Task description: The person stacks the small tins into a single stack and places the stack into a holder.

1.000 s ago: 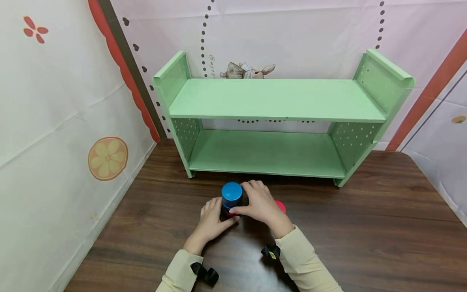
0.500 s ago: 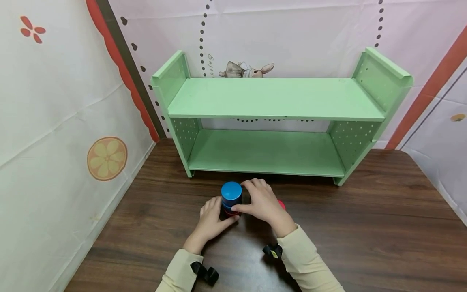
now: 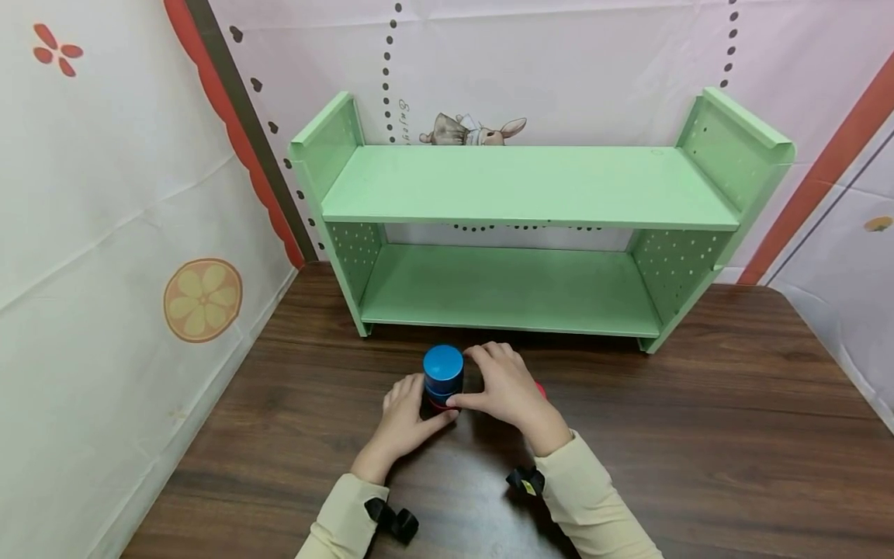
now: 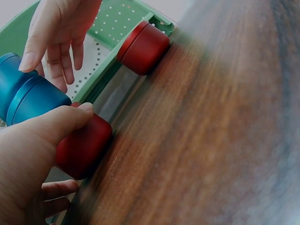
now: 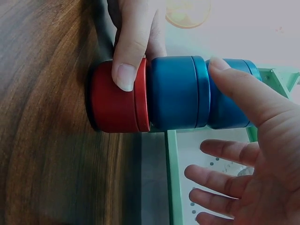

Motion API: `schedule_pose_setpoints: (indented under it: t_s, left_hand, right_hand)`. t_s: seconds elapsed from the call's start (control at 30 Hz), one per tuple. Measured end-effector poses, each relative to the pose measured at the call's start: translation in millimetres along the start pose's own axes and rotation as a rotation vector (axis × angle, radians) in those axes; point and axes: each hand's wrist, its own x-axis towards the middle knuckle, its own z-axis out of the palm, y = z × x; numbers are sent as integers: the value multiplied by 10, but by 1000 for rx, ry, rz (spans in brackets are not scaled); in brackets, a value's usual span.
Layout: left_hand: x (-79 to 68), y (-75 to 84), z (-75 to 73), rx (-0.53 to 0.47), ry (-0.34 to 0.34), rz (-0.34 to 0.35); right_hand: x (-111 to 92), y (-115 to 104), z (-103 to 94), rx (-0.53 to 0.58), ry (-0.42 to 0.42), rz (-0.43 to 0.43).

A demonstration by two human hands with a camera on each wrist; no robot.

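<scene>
Two blue lidded tins stand one on the other on top of a red lidded tin (image 5: 112,103), all three in one column. The lower blue tin (image 5: 174,96) sits directly on the red lid; the upper blue tin (image 3: 443,363) tops the stack. My left hand (image 3: 401,423) grips the bottom red tin, thumb on its near side and fingers round the far side. At the upper part of the stack is my right hand (image 3: 508,390): its thumb tip lies by the joint between the blue tins, its other fingers stretched out, away from the stack.
A second red tin (image 4: 144,49) stands on the wooden table (image 3: 698,450), mostly hidden behind the right hand in the head view. Behind the stack stands a green two-tier shelf (image 3: 531,186). Printed cloth (image 3: 126,194) hangs at the left and back.
My right hand has eased slightly to the right, its thumb drawing back a little along the stack. The left hand and the stacked tins look unmoved; the head view shifts slightly.
</scene>
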Motion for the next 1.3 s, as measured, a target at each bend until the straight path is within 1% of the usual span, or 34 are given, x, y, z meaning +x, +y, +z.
schedule_pose_setpoints:
  t_s: [0.53,0.87,1.07,1.3]
  left_hand:
    - [-1,7,-13,-6,-16,-11]
    - [-2,8,-1,-1,-2,-6]
    - [-3,8,0,-5,-8,-12]
    - [-5,3,3,-6,-10,-15]
  right_hand:
    - [-39,43,24,-39,-2,-20]
    - [-73,70,20,-29,-21,-5]
    - [-97,85,22,-35,-36,13]
    - [-113,102,32,-29,-31,20]
